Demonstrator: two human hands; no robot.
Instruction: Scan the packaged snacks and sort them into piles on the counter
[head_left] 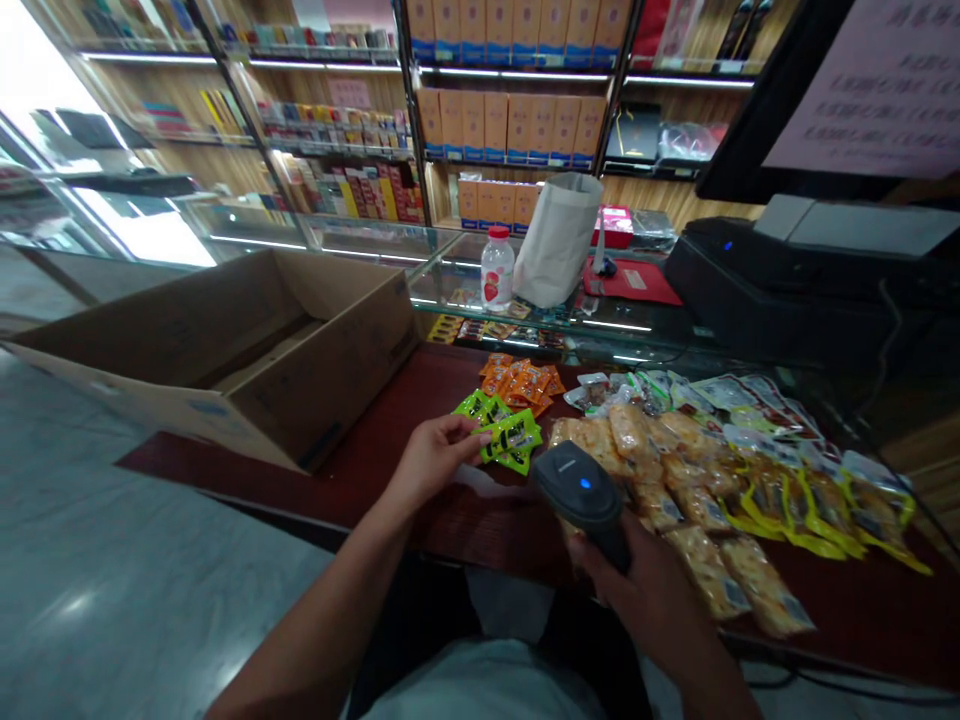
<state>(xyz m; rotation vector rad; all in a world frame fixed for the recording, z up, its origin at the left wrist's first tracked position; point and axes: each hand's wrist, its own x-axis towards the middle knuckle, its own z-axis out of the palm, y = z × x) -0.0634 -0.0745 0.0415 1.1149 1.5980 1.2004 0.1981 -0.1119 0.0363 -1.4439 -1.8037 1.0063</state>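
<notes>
Above the dark reddish-brown surface (480,530), near a large open brown cardboard box (322,410), the left hand (433,460) pinches a shiny green plastic packet (515,434); the right hand (646,572) grips a black handheld scanner (579,488). Strip-lit wooden shelves (517,73) stand beyond.

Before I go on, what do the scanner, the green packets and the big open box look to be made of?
Scanner: likely hard plastic, dark and mostly matte, judging by its smooth molded shell.
Green packets: probably thin plastic film, glossy, with bright glints; a foil layer can't be ruled out.
Open box: apparently cardboard, dull brown, with thin flat walls.
</notes>
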